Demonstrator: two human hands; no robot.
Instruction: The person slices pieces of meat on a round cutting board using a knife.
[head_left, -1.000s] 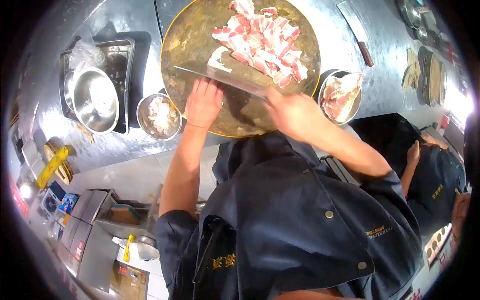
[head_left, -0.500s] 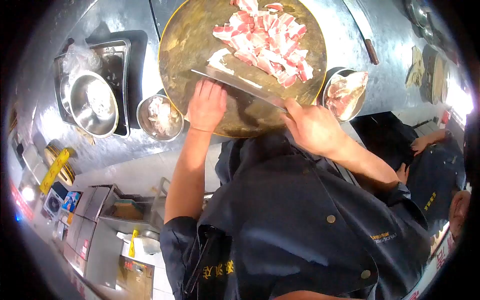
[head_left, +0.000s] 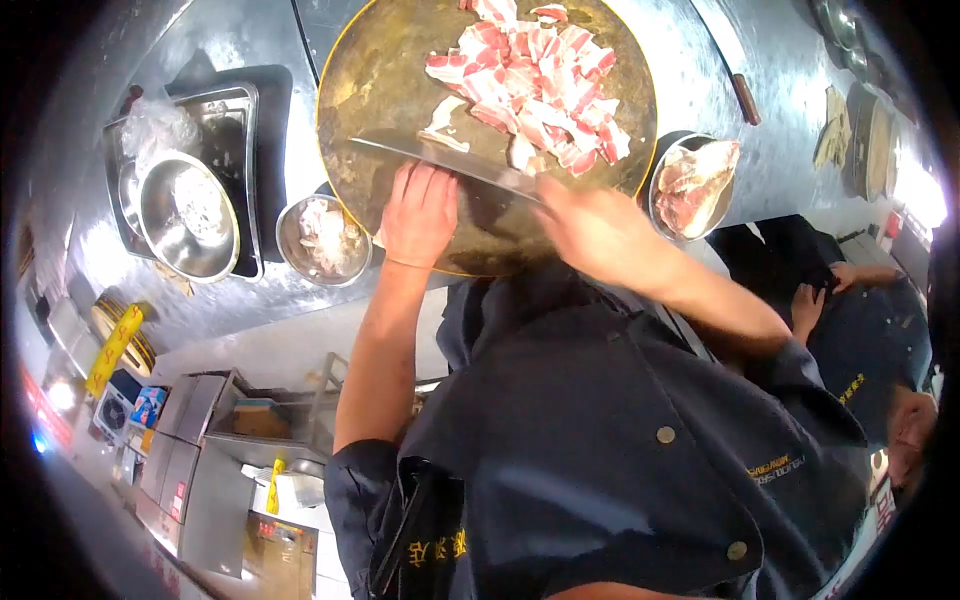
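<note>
On the round wooden chopping board (head_left: pixel 375 70) lies a pile of sliced red-and-white meat (head_left: pixel 540 85), which looks like fatty pork. My right hand (head_left: pixel 600 232), slightly blurred, grips a kitchen knife (head_left: pixel 445 158) whose long blade slants across the board's near half. Close behind the blade, my left hand (head_left: pixel 420 215) rests on the board with fingers bent and together. Whatever is under those fingertips is hidden. A pale strip of fat (head_left: pixel 445 122) sits just beyond the blade, and a small meat slice (head_left: pixel 521 153) lies by the blade, nearer the pile.
Left of the board stand a small metal bowl of pale scraps (head_left: pixel 322 240), a larger steel bowl (head_left: pixel 190 215) and a black tray (head_left: pixel 250 130). To the right are a bowl with a meat chunk (head_left: pixel 695 185) and another knife (head_left: pixel 740 95). A co-worker's hands (head_left: pixel 825 290) show at far right.
The knife and my right hand have shifted left across the board. A small slice now shows apart beyond the blade. My left hand stays nearly in place. The co-worker's hands have moved.
</note>
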